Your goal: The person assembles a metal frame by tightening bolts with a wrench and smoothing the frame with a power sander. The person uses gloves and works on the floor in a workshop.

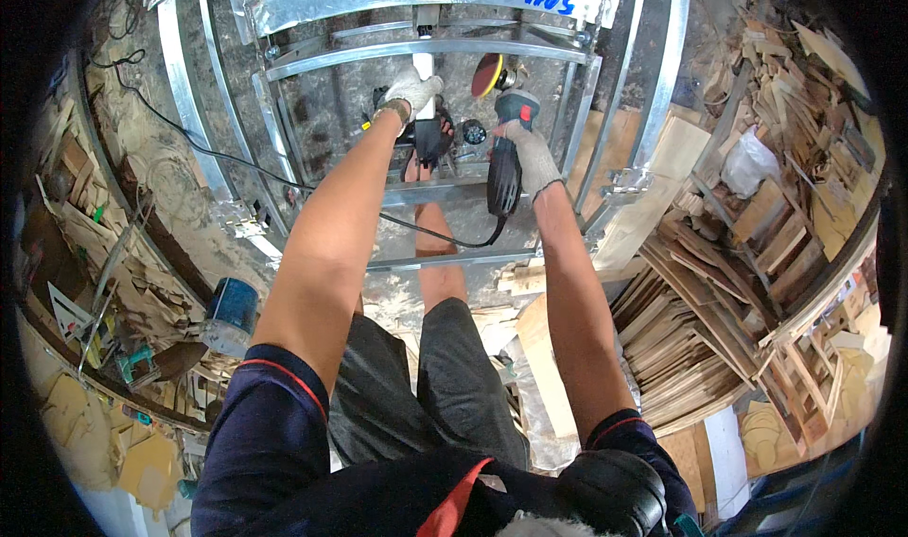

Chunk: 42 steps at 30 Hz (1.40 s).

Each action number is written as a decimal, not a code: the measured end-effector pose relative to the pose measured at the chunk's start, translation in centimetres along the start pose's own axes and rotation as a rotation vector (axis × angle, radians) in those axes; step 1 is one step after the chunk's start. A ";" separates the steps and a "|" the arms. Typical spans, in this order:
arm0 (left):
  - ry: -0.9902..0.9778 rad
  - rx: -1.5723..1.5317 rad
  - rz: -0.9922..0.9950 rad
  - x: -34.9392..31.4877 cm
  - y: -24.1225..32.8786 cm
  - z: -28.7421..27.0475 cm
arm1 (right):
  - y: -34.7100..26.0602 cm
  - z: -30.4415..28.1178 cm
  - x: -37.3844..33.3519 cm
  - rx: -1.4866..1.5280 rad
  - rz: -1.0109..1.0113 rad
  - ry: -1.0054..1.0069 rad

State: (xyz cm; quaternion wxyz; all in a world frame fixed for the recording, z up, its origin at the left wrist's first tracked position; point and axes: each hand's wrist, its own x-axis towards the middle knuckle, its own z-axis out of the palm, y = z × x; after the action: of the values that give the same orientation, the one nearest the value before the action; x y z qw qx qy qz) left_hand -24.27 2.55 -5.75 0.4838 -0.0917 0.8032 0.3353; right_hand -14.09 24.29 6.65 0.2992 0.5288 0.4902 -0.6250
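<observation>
The right hand (537, 161) hides part of the grinder (506, 185). Behind the left forearm (333, 189), a stretch of the black cord (227, 159) disappears. The metal frame (350, 5) runs off the top edge. Dark pieces below the left hand (413, 90) blur together, too small to tell.

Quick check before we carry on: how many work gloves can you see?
2: one glove on the left hand, at the white bar; another on the right hand, gripping the angle grinder. Clutter may hide more.
</observation>
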 end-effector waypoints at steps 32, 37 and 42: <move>0.406 -0.819 0.085 -0.7 0.3 -0.9 | -3.7 3.6 7.6 -0.199 -0.049 -0.045; 0.307 -0.440 0.051 -3.1 -0.4 -0.1 | -3.7 4.3 9.7 -0.298 -0.098 -0.026; 0.263 -0.524 0.219 -3.2 -1.3 0.7 | -3.5 4.5 10.6 -0.466 -0.131 -0.016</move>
State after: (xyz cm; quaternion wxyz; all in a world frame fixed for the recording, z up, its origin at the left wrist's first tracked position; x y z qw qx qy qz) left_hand -21.53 1.46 -3.83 0.2967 -0.1685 0.7502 0.5664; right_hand -21.65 22.81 -2.66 0.3756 0.4078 0.6520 -0.5173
